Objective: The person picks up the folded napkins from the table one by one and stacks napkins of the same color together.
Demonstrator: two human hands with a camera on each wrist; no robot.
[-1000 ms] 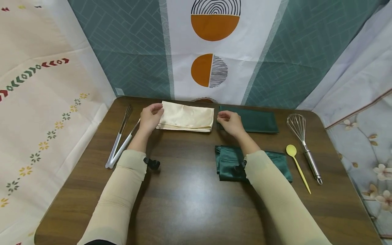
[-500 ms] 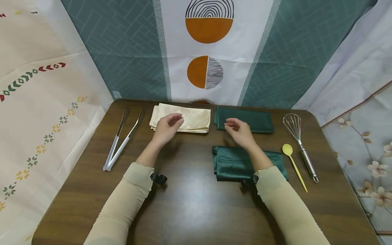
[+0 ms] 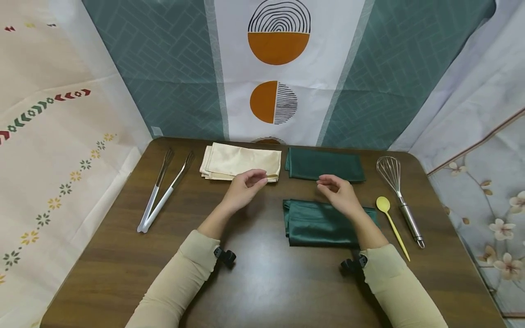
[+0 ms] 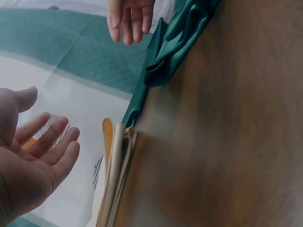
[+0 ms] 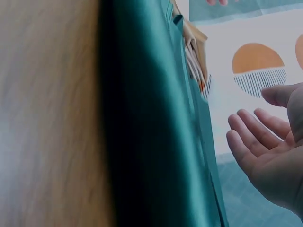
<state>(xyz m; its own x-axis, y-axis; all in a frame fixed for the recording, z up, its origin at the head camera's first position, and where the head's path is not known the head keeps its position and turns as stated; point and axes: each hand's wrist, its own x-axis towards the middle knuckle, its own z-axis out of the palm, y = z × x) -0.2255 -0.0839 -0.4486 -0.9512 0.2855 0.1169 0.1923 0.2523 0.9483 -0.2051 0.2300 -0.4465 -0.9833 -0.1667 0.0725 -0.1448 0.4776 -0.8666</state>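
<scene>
A folded cream cloth (image 3: 242, 159) lies at the back of the table, and my left hand (image 3: 246, 187) hovers by its front right corner, fingers loosely bent and holding nothing. In the left wrist view the same hand (image 4: 40, 151) shows bare, parted fingers. To the right of the cream cloth lies a folded dark green cloth (image 3: 324, 165). A second folded green cloth (image 3: 320, 225), shinier, sits in front of it. Over the gap between the two green cloths is my right hand (image 3: 338, 193), relaxed and holding nothing; its bare palm (image 5: 270, 161) shows in the right wrist view.
Metal tongs (image 3: 157, 196) with pale handles lie at the left of the brown wooden table (image 3: 262, 282). On the right are a yellow spoon (image 3: 391, 223) and a wire whisk (image 3: 402, 200). A patterned cloth backdrop (image 3: 180, 82) rises behind the table's back edge.
My left hand has come away from the cream cloth's left end, moving right and toward me. The right hand has drawn back from the rear green cloth, toward me and rightward. The cloths stay put.
</scene>
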